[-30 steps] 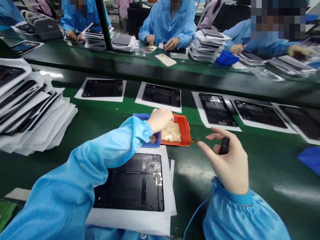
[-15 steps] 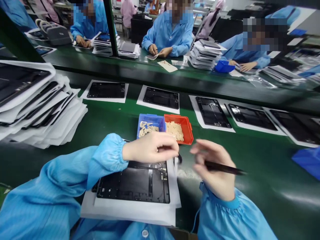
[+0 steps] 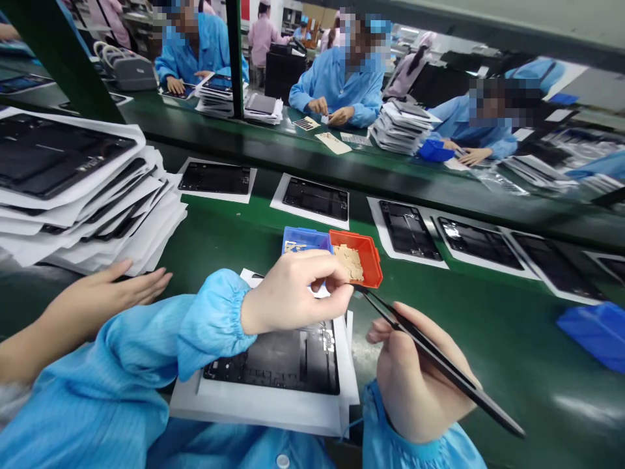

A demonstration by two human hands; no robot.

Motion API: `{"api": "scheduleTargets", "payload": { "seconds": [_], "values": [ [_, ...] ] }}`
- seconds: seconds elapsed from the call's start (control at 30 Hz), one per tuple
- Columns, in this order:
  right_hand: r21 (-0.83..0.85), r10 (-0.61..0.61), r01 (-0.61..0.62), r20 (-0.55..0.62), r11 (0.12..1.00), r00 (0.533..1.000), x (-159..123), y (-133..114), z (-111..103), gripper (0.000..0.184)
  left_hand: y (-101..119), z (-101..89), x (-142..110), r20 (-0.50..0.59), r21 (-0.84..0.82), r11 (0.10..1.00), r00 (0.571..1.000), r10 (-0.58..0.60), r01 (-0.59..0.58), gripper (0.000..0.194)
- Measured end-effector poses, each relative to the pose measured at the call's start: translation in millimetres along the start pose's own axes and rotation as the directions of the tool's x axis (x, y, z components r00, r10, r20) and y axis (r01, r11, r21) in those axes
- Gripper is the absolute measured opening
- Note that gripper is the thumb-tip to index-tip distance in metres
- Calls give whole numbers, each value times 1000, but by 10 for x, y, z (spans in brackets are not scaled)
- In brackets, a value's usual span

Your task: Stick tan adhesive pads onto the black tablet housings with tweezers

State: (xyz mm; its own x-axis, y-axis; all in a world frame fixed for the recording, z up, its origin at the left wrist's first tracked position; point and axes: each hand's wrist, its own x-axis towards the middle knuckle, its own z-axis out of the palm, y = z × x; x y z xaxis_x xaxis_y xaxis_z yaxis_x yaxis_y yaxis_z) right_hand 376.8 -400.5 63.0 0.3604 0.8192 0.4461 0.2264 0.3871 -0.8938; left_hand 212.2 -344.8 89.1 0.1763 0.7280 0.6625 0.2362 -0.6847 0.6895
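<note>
One black panel lies on white sheets nearest us, under our left hand, whose thumb and forefinger press together; whether they pinch anything, we cannot tell. Our right hand grips black tweezers, tips beside those fingertips. Beyond sit a blue bin and red bin holding tan pieces, then more panels.

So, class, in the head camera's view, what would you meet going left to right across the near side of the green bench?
Paper-layered stack → person's left hand → red tray → person's right hand holding tweezers → blue object at the edge.
</note>
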Motion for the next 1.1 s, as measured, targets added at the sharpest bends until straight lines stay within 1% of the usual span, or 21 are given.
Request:
{"api": "scheduleTargets", "payload": {
  "seconds": [0.07,0.13,0.23,0.37,0.47,0.57,0.77,0.83,0.87,0.9,0.93,0.97,1.0,1.03,1.07,1.1],
  "values": [
    [11,12,-12,7,1000,1000,31,11,14,22,21,-7,-4,17,-31,1000,1000,1,-1,13],
    [67,10,-12,33,998,999,84,28,14,20,29,-18,-14,36,-71,997,999,3,0,13],
    [160,-13,-5,106,987,994,157,29,10,17,28,-31,-34,63,-122,992,998,-9,17,14],
    [187,-37,1,191,982,981,201,-9,27,16,39,-21,-59,75,-165,986,997,-24,36,13],
    [237,-31,-27,239,971,971,215,-33,40,14,59,-7,-68,90,-198,980,996,-15,33,13],
    [291,-13,-67,264,954,964,229,-39,35,13,70,10,-74,102,-202,979,995,-14,34,13],
    [279,41,-125,289,952,957,223,-22,22,12,64,52,-118,111,-145,989,994,-24,40,13],
    [267,51,-132,288,955,956,209,-12,45,10,44,-11,-138,111,-43,999,994,5,0,13],
    [262,53,-129,279,956,959,204,-7,62,9,21,-76,-151,113,55,998,993,13,-20,15],
    [265,46,-118,265,957,963,204,-1,82,8,-14,-163,-171,114,180,984,993,-5,-16,17],
    [275,39,-109,247,955,968,209,5,104,8,-62,-269,-200,108,313,950,993,-55,18,20],
    [292,36,-104,229,951,973,219,12,128,8,-121,-387,-244,95,434,897,986,-134,80,22],
    [309,42,-108,212,945,976,232,22,155,7,-190,-507,-306,80,528,836,971,-224,150,22],
    [322,59,-124,204,939,977,246,35,185,7,-268,-618,-386,79,593,778,947,-311,206,21],
    [334,77,-146,212,931,974,258,53,219,7,-351,-708,-483,100,634,737,920,-380,235,18],
    [341,96,-174,235,924,967,263,75,258,8,-439,-769,-592,141,661,712,894,-426,235,15]
  ]
}}
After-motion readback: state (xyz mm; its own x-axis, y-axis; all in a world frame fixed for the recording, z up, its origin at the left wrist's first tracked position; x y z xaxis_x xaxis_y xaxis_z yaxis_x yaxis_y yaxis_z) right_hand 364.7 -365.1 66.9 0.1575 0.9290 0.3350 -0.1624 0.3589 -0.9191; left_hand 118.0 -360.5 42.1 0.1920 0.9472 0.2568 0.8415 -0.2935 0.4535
